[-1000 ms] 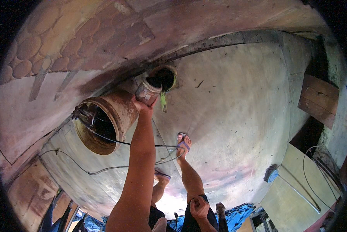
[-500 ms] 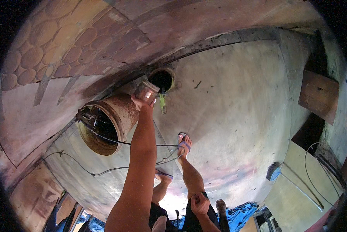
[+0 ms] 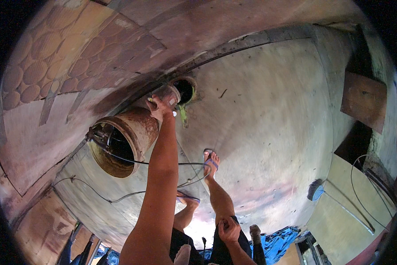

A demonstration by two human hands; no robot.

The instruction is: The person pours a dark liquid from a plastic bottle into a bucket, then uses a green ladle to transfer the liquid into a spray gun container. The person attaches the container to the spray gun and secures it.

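A clear, cup-like container (image 3: 170,93) is in my left hand (image 3: 161,109), at the end of my outstretched arm. It is tilted, its rim facing the dark round opening (image 3: 186,91) in the floor, right beside it. What the container holds, if anything, I cannot make out. A yellow-green streak (image 3: 184,118) runs down the floor from the opening's edge. Just below my left hand a large rusty, dirty bucket (image 3: 145,126) lies on its side, its mouth toward me. My right hand (image 3: 228,229) rests on my right knee, fingers curled in, with nothing visible in them.
A thin dark cable (image 3: 187,164) runs from the bucket's mouth past my sandalled feet (image 3: 211,161). To the right lie a blue-headed brush (image 3: 315,191) with a long handle and a brown board (image 3: 363,101). A blue tarp (image 3: 280,243) is bunched at the lower edge.
My left hand has moved slightly up and left, and the container has tipped further toward the opening. My right hand has stayed on the knee.
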